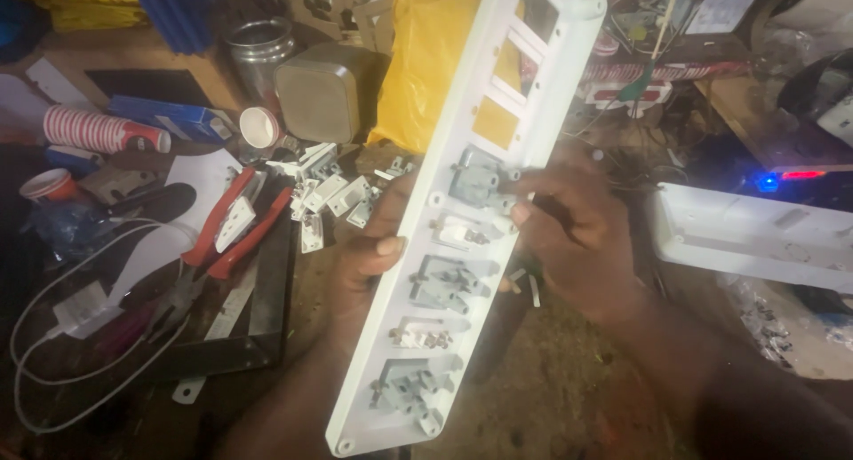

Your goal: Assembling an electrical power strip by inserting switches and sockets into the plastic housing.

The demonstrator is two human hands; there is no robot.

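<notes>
A long white plastic socket strip housing (462, 238) runs slantwise through the middle of the frame, from the lower centre up to the upper right, with its open back side facing the camera. Grey socket modules (451, 282) and small white switch modules (458, 233) sit in its lower compartments, while the three openings near its top end are bare.

The left hand (369, 247) grips the housing from the left side, about halfway along, with the thumb laid over the edge. The right hand (577, 238) comes in from the right; its fingers are pinched narrowly at the housing's right edge, touching the upper grey module beside the topmost white switch. Whether it holds a small part between its fingertips cannot be told.

On the cluttered desk (542, 398), red-handled pliers (222, 238) lie at centre left, next to a heap of loose white switch pieces (324, 194). A white charger with its cable (80, 313) lies at lower left. A red-and-white striped cup (102, 130) lies on its side at upper left. A yellow plastic bag (426, 60) stands behind the housing at top centre, and a second white housing (755, 233) lies at the right of the frame.
</notes>
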